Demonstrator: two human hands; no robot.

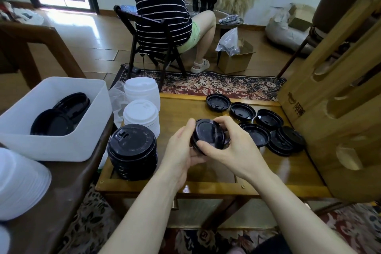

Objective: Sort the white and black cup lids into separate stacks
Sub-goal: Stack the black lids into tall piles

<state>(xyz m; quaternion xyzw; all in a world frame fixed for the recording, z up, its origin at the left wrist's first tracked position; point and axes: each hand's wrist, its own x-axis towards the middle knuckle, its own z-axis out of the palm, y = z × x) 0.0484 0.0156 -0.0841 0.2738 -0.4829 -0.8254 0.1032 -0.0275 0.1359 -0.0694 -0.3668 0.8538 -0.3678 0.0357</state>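
Holding a small bunch of round black plastic cup lids [210, 137] on edge between them, both hands hover over the middle of the low glossy wooden table [268, 173]: the left hand [181, 150] cups the bunch from behind with its fingers curled round the rim, and the right hand [231, 146] pinches the front rim with thumb below and fingers over the top. How many lids are in the bunch cannot be told. The finished stack of black lids [132, 151] stands upright near the table's front left corner, to the left of the hands and slightly toward the person, so the left hand is the nearer one and the move looks like a short sideways carry, with the bunch tipped flat from its present on-edge tilt. Just behind that stack stand two stacks of white plastic lids [142, 116], close enough that a wide swing could knock them. Loose black lids [255, 134] lie upside down, scattered and partly overlapping, across the far right of the table, near the right hand, which would likely fetch them next. Bare tabletop in front of the hands leaves room to set things down. A white plastic bin [51, 146] holding more black lids sits off to the left on another surface.
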